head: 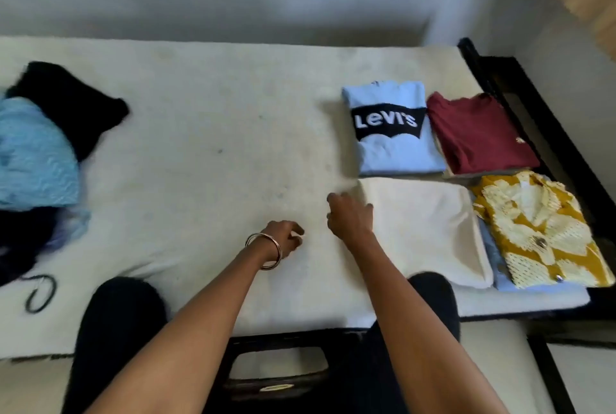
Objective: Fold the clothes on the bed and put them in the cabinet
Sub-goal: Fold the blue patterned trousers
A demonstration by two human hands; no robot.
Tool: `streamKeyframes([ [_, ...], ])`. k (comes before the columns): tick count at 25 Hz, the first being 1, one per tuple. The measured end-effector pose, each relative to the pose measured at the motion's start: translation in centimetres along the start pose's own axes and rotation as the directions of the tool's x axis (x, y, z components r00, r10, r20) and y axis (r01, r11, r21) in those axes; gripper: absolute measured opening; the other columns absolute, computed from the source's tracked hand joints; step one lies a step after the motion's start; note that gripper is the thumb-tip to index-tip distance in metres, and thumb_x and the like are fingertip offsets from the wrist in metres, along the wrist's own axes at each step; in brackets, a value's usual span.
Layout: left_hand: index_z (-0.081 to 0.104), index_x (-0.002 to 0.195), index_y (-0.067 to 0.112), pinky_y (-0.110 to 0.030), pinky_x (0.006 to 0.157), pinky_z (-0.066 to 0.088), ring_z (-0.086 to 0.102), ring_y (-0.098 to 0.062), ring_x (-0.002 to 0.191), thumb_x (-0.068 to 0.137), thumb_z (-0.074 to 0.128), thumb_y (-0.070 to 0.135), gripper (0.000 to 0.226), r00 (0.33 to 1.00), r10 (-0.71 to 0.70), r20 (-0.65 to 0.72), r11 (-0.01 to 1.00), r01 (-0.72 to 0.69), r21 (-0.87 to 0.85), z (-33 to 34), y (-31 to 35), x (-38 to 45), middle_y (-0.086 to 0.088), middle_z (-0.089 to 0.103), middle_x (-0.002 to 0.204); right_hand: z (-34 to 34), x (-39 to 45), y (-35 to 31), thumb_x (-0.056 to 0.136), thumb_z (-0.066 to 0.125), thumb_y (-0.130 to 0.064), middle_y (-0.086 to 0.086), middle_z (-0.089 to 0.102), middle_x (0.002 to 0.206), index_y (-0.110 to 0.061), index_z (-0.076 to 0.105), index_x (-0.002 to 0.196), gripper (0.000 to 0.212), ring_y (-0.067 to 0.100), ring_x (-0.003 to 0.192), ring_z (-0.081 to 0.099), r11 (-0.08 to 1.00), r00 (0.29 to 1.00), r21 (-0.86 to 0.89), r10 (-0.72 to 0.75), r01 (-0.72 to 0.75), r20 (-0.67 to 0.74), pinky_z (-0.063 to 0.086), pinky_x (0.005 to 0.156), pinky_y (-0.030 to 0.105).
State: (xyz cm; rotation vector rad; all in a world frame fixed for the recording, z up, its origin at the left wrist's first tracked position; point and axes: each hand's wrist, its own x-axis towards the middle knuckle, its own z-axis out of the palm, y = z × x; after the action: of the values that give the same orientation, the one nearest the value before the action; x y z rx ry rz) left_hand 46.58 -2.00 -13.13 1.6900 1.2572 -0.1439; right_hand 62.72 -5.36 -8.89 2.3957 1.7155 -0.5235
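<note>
Reading "Levi's" on folded blue tee point(393, 128), hands point(350, 218) nr cream one

Four folded garments are laid on the bed point(206, 133) at the right: a logo shirt point(393, 133) behind a plain fold point(430, 230), a tee point(480, 133) behind a patterned shirt point(540, 233). An unfolded heap point(43, 147) is piled at the left.
</note>
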Motion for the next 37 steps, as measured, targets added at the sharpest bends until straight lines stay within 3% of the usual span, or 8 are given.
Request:
streamKeyframes([
  [3,0.067,0.11,0.01,-0.011,0.055,0.048,0.06,-0.013,0.058,0.094,0.049,0.003,0.025,0.947,-0.023,-0.319,0.977,-0.047,-0.208,-7.1,-6.0,-4.0,-0.007,0.068,0.078,-1.3,0.9,-9.6,0.097,0.053,-0.02,0.004,0.057,0.125,-0.022,0.05,0.133,0.037,0.027,0.119,0.054,0.961,0.98,0.197,-0.187,0.196,-0.065,0.037,0.098,0.045],
  [6,0.07,0.1,0.009,-0.029,0.065,0.057,0.065,-0.025,0.061,0.092,0.05,0.002,0.023,0.789,-0.184,-0.586,0.929,-0.055,-0.366,-13.3,-13.1,-8.2,-0.008,0.069,0.072,-1.7,1.6,-18.1,0.096,0.057,-0.026,0.003,0.054,0.13,-0.027,0.045,0.138,0.044,0.023,0.122,0.051,0.894,0.943,0.328,-0.333,0.307,0.026,0.035,0.104,0.047],
  [15,0.055,0.128,0.009,-0.042,0.087,0.049,0.061,-0.037,0.097,0.082,0.066,0.003,0.048,0.289,-0.479,-0.829,0.877,0.197,-0.438,-27.0,-30.8,-15.0,-0.018,0.065,0.101,2.8,5.3,-39.8,0.09,0.068,-0.033,0.018,0.048,0.133,-0.02,0.032,0.148,0.069,0.03,0.127,0.047,0.727,0.694,0.425,-0.67,0.54,0.264,0.039,0.105,0.042],
  [19,0.038,0.138,0.005,-0.044,0.094,0.049,0.059,-0.039,0.11,0.079,0.077,0.03,0.075,0.311,-0.766,-0.563,0.609,0.071,-0.79,-31.8,-34.2,-12.0,-0.023,0.059,0.123,3.9,7.1,-45.0,0.092,0.066,-0.029,0.018,0.05,0.133,-0.016,0.033,0.147,0.065,0.028,0.128,0.046,0.681,0.641,0.447,-0.72,0.58,0.266,0.037,0.1,0.032],
  [23,0.05,0.12,0.006,-0.039,0.06,0.058,0.069,-0.035,0.079,0.064,0.082,0.036,0.071,0.333,-0.874,-0.354,0.278,-0.255,-0.926,-32.7,-37.7,-8.9,-0.022,0.066,0.11,5.8,7.7,-44.9,0.093,0.066,-0.03,0.016,0.051,0.129,-0.019,0.035,0.146,0.062,0.029,0.12,0.051,0.704,0.628,0.465,-0.702,0.537,0.338,0.04,0.1,0.032],
  [27,0.056,0.12,0.011,-0.019,0.038,0.041,0.05,-0.016,0.047,0.08,0.057,0.005,0.04,0.316,-0.863,-0.395,0.232,-0.446,-0.865,-32.2,-33.8,-9.0,-0.013,0.064,0.089,6.6,8.5,-42.4,0.093,0.066,-0.027,0.01,0.057,0.12,-0.015,0.041,0.143,0.058,0.021,0.106,0.056,0.751,0.695,0.465,-0.639,0.469,0.33,0.04,0.09,0.023],
  [31,0.048,0.128,0.024,-0.021,0.04,0.039,0.054,-0.017,0.057,0.079,0.054,-0.004,0.057,0.468,-0.686,-0.557,0.288,-0.528,-0.798,-30.5,-26.7,-9.6,-0.003,0.062,0.088,4.9,6.8,-43.1,0.078,0.079,-0.038,0.011,0.041,0.142,-0.023,0.024,0.152,0.093,0.023,0.124,0.042,0.635,0.756,0.554,-0.655,0.539,0.015,0.037,0.103,0.043],
  [37,0.031,0.147,0.028,-0.042,0.098,0.05,0.059,-0.025,0.109,0.066,0.069,0.013,0.091,0.601,-0.407,-0.688,0.483,-0.498,-0.72,-31.4,-14.5,-10.4,-0.009,0.057,0.131,-4.1,5.1,-39.7,0.081,0.075,-0.023,-0.001,0.071,0.099,-0.015,0.064,0.109,0.032,0.019,0.09,0.065,0.467,0.772,0.654,-0.558,0.594,-0.303,0.046,0.075,0.032],
])
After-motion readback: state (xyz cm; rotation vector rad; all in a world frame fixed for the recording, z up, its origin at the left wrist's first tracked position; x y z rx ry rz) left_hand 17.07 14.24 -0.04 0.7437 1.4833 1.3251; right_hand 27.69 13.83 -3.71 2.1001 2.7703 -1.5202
